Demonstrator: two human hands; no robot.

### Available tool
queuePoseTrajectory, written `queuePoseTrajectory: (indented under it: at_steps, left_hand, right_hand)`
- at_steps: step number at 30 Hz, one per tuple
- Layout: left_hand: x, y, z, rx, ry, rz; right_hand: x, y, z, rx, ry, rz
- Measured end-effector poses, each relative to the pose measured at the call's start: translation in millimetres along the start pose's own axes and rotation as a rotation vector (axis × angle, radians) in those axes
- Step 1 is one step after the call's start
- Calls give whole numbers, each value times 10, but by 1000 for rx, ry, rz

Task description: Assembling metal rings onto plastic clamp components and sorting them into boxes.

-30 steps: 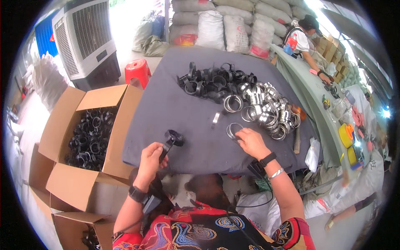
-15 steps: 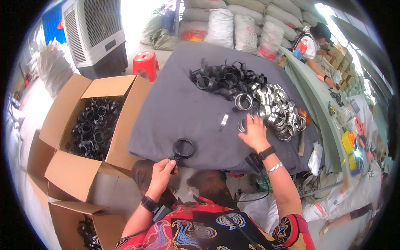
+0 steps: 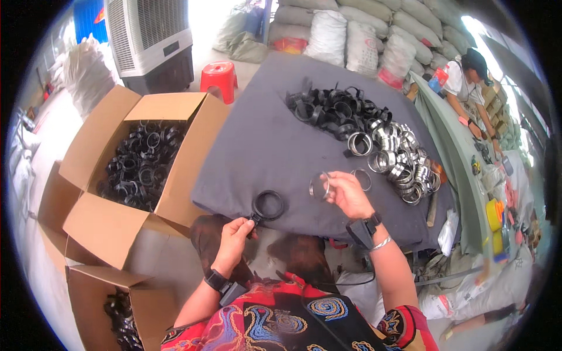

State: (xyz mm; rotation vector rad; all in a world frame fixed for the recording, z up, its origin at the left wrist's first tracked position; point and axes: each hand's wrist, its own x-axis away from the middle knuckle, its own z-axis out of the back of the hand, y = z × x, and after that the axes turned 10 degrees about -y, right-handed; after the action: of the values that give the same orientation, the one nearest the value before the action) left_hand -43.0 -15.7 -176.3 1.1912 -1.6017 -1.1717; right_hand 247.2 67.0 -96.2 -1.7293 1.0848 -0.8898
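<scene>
My left hand [image 3: 237,237] is closed on the short stem of a black ring [image 3: 268,205], which it holds up at the table's near edge. My right hand [image 3: 349,196] pinches a thin silver metal ring [image 3: 319,185] between thumb and fingers, to the right of the black one and apart from it. Another silver ring [image 3: 362,179] shows just beyond the right hand. Farther right lies a heap of silver rings [image 3: 404,158], touching a pile of black rings [image 3: 336,108] behind it.
Dark grey cloth [image 3: 246,140] covers the table. At left, an open cardboard box [image 3: 108,237] holds many black rings; another box [image 3: 88,292] sits below it. A red stool [image 3: 219,79] and an air cooler [image 3: 155,41] stand beyond. Someone [image 3: 468,88] works at the right-hand table.
My right hand has drawn back from the silver heap and now holds a silver ring near the black one. A silver band seen on the cloth no longer shows there. My view has shifted slightly.
</scene>
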Motion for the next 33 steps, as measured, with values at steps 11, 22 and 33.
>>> queuePoseTrajectory:
  at_steps: [11, 22, 33]
  left_hand:
    - [-87, -175, 140, -77, -64, -52]
    - [-105, -136, 95, -49, -58, -21]
    - [-65, -48, 110, -8, -111, 21]
  right_hand:
    - [169, -44, -195, 1590, 364, -68]
    - [-63, -180, -682, 1612, -289, 197]
    - [-423, 28, -1140, 1687, -764, 256]
